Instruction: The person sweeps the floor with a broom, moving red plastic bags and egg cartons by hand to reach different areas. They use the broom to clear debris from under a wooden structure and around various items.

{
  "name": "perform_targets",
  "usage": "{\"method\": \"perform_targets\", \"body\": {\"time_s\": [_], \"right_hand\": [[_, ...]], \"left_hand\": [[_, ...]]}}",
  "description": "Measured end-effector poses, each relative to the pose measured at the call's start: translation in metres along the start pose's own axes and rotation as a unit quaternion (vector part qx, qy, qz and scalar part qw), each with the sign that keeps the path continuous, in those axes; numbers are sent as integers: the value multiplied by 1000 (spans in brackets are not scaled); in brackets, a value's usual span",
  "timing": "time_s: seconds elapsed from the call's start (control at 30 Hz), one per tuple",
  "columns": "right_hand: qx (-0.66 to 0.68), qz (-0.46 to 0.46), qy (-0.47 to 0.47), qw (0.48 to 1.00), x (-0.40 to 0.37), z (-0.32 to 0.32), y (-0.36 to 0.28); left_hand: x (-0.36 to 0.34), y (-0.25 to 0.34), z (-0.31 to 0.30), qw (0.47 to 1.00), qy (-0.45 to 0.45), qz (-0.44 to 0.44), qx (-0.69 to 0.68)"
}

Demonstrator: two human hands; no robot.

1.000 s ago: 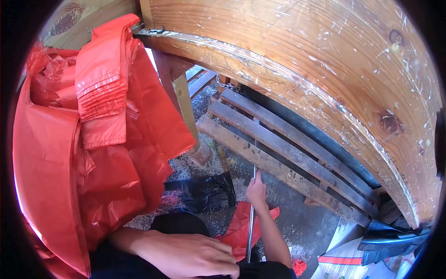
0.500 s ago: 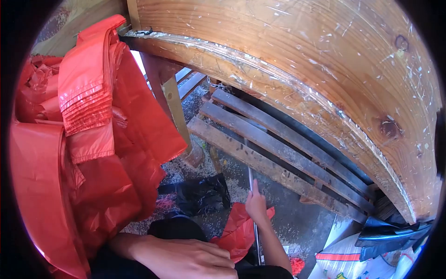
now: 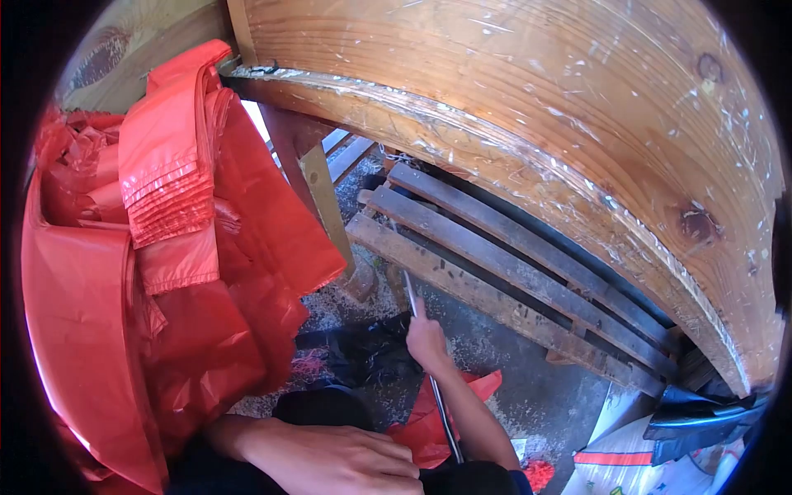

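Observation:
My right hand (image 3: 427, 342) grips a thin metal rod (image 3: 442, 412), index finger stretched along it. The rod slants from beside my leg up toward the pallet, and its far end is blurred. My left hand (image 3: 346, 458) lies over my dark-clothed lap, fingers close together and stretched out, with nothing seen in it. Below and behind the right forearm, a red plastic sheet (image 3: 425, 421) is partly covered. Close to the right hand on the floor lies black plastic (image 3: 371, 346).
Stacked red plastic bags (image 3: 169, 173) hang at the left. A scratched wooden tabletop (image 3: 511, 91) curves across the top, above a slatted wooden pallet (image 3: 495, 289). White scraps litter the concrete floor (image 3: 511, 379). At lower right are a printed white sack (image 3: 635, 478) and black plastic (image 3: 701, 421).
My right hand has moved left and slightly up with the rod, whose upper part now tilts further left. The view has shifted a little; my left hand stays in place.

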State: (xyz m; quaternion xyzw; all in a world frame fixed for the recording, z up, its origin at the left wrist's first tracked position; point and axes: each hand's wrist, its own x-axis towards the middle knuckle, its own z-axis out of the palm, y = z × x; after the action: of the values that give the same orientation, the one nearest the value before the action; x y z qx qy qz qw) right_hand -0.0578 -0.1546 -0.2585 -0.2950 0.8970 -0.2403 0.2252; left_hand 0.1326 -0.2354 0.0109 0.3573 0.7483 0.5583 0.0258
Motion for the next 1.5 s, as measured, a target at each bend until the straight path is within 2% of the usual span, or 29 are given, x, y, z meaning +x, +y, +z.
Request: {"method": "perform_targets", "body": {"time_s": [0.07, 0.17, 0.23, 0.4, 0.47, 0.57, 0.7, 0.8, 0.93, 1.0, 1.13, 1.2, 1.37, 1.5], "right_hand": [[-1, -35, -11, 999, 35, 16, -1], [13, -87, -20, 996, 39, 16, -9], [8, -70, -48, 996, 7, 14, -9], [28, -49, -40, 998, -50, 2, 15], [27, 20, -11, 999, -51, 4, 19], [4, -3, -24, 1000, -32, 19, 19], [28, -36, -35, 998, 8, 16, -22], [32, -20, -43, 998, -11, 7, -39], [1, -42, 9, 999, -52, 13, 4], [1, -4, 35, 999, -66, 12, 19], [3, 54, 24, 998, -48, 2, 24], [-31, 32, -8, 999, -32, 0, 12], [-12, -20, -28, 999, 2, 6, -16], [-8, -43, -38, 998, 71, 12, -31]], "left_hand": [[-2, -1, 2, 1000, -1, -7, 6], [-3, 4, -2, 999, -20, -26, 6], [-6, 6, -5, 999, -26, -37, 2], [-8, 0, -5, 1000, 10, -8, 10], [-11, -1, -6, 1000, 10, -12, 18], [-15, -2, -4, 999, 34, 3, 28], [-24, 0, -7, 998, 48, 15, 32], [-31, 3, -15, 998, 54, 6, 22], [-33, -3, -18, 999, 46, 20, -14], [-34, -7, -17, 998, 53, 27, -11], [-36, -11, -16, 996, 79, 27, -32], [-37, -9, -17, 995, 87, 30, -34], [-42, -10, -17, 995, 100, 25, -20], [-41, -9, -20, 996, 91, 21, -6]]}}
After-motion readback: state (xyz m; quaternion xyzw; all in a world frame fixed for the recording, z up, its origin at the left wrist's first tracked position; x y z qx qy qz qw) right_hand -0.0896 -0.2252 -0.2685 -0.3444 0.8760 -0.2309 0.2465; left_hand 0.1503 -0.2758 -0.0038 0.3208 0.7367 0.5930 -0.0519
